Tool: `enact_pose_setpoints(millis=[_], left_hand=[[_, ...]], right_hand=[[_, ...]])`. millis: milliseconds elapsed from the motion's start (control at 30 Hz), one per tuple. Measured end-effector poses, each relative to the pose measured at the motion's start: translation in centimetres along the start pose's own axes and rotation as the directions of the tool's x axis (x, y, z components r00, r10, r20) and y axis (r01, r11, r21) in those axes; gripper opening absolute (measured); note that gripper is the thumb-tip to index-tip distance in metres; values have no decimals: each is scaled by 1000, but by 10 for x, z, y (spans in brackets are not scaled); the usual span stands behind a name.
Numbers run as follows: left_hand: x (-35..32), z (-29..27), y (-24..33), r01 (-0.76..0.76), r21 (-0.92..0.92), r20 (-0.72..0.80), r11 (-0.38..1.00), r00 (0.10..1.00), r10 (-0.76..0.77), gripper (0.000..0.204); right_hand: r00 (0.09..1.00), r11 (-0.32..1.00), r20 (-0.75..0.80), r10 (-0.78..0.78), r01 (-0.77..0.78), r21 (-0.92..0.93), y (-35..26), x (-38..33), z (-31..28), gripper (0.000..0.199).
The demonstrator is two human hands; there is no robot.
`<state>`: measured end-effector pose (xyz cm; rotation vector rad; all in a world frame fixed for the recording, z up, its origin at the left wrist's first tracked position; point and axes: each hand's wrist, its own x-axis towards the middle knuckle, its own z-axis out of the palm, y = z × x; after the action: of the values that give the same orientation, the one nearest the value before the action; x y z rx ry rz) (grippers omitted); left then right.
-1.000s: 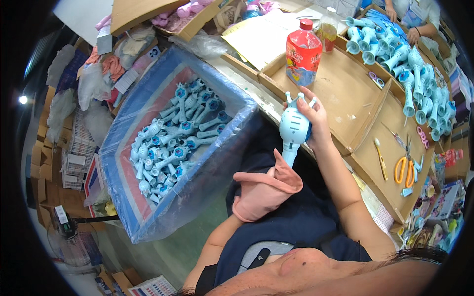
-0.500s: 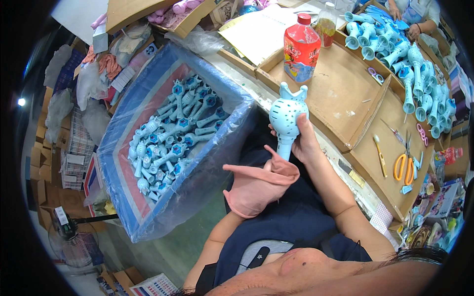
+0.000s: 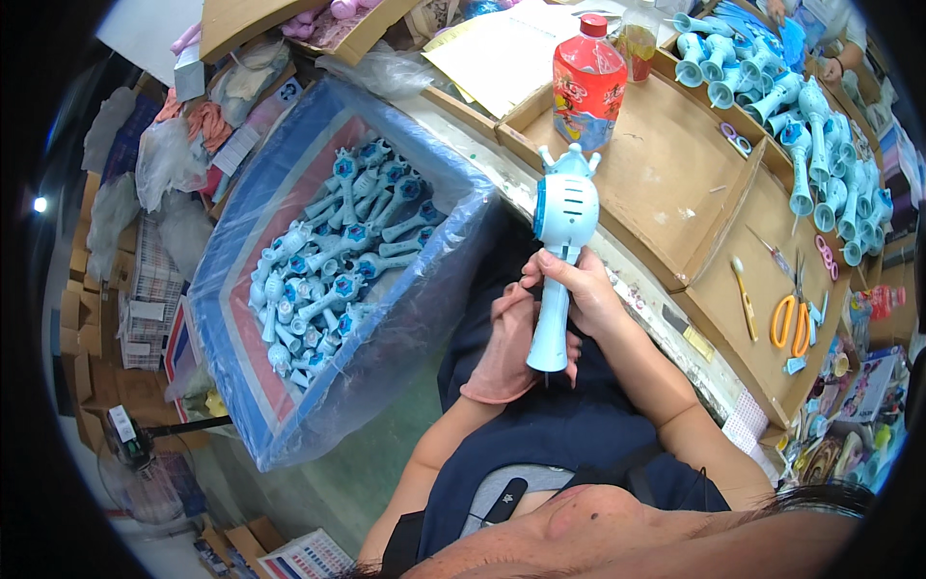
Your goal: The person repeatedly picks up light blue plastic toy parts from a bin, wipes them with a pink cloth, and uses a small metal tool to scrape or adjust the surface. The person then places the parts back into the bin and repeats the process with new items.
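A light blue toy wand (image 3: pixel 566 207) with a round head and a small crown stands nearly upright in front of me. My bare right hand (image 3: pixel 590 294) is closed round its neck and handle, the thumb lying across the front. My left hand (image 3: pixel 506 338), in a thin pink glove, is beside the handle on its left with fingers curled. Part of it is behind the handle, so what it grips is hidden. To the left, a plastic-lined bin (image 3: pixel 338 425) contains a heap of similar toy wands (image 3: pixel 333 246).
Cardboard trays (image 3: pixel 666 174) cover the bench at right. On them are a red-labelled bottle (image 3: pixel 586 87), orange scissors (image 3: pixel 793 323), a brush (image 3: pixel 744 299) and more light blue wand parts (image 3: pixel 820 154). A standing fan (image 3: pixel 145 463) is at lower left. Another person's arm (image 3: pixel 847 58) shows at upper right.
The wand has turned, showing slots and a blue-rimmed side, and its handle has come into fuller view. My gloved left hand has moved up against the handle, its loose glove fingers now bunched.
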<state>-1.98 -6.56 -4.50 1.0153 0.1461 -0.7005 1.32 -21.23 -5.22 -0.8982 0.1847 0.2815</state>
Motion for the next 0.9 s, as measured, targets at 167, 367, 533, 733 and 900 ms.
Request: enact_pose_setpoints(millis=[167, 367, 533, 733, 900], left_hand=[[9, -22, 6, -100, -12, 42, 995, 994, 100, 51], [19, -52, 31, -303, -120, -136, 945, 948, 286, 56], [8, -70, 50, -372, 922, 207, 111, 713, 669, 33], [18, -69, 56, -694, 690, 469, 203, 643, 605, 18], [25, -62, 24, -620, 369, -56, 692, 729, 683, 26]], right_hand=[[957, 822, 46, -285, 269, -503, -2, -10, 2, 57], [989, 295, 24, 147, -20, -955, 25, -39, 24, 54], [968, 518, 171, 184, 52, -854, 19, -39, 12, 47], [925, 423, 278, 260, 150, -894, 24, -18, -6, 51], [893, 330, 195, 405, 56, -942, 19, -14, -4, 59]])
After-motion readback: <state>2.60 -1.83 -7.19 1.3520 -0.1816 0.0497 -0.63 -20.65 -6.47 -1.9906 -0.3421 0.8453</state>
